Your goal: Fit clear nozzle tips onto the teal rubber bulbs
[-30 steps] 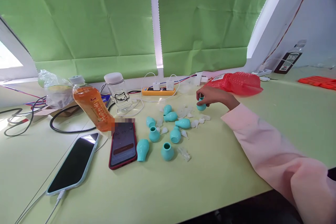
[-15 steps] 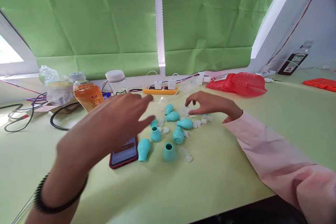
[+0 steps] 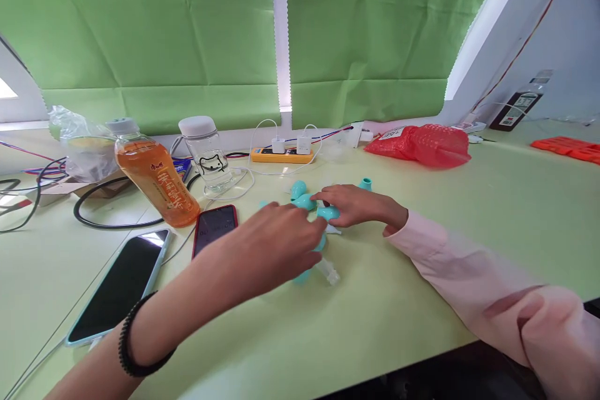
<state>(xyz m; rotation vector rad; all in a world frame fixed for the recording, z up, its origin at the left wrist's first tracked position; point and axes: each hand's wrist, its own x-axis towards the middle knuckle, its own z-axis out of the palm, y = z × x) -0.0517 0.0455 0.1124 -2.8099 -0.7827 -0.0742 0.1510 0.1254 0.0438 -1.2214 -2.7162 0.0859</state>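
Note:
My left hand (image 3: 281, 240) reaches low over a cluster of small glossy turquoise vase-shaped pieces, covering several of them. Its fingers are bent, with the thumb apart from the index finger; a turquoise piece (image 3: 321, 242) shows just beyond the fingertips. From the right comes my right hand (image 3: 351, 203), thumb and index finger spread on either side of a turquoise bulb (image 3: 328, 212). Two more turquoise pieces, one rounded (image 3: 299, 189) and one lying flat (image 3: 304, 202), are by its index fingertip. A clear plastic tube-like piece (image 3: 329, 272) lies in front. Behind my right hand stands another turquoise piece (image 3: 365, 184).
To the left are a red-cased phone (image 3: 215, 228), a light-blue-edged phone (image 3: 119, 287), an orange drink bottle (image 3: 157, 178) and a clear bottle (image 3: 206, 159). A yellow power strip (image 3: 281, 156) and a red bag (image 3: 422, 145) are at the back.
My left hand has moved right and down over the turquoise pieces, uncovering the light-blue-edged phone. My right hand has moved slightly left and down, around a bulb. The view has shifted a little.

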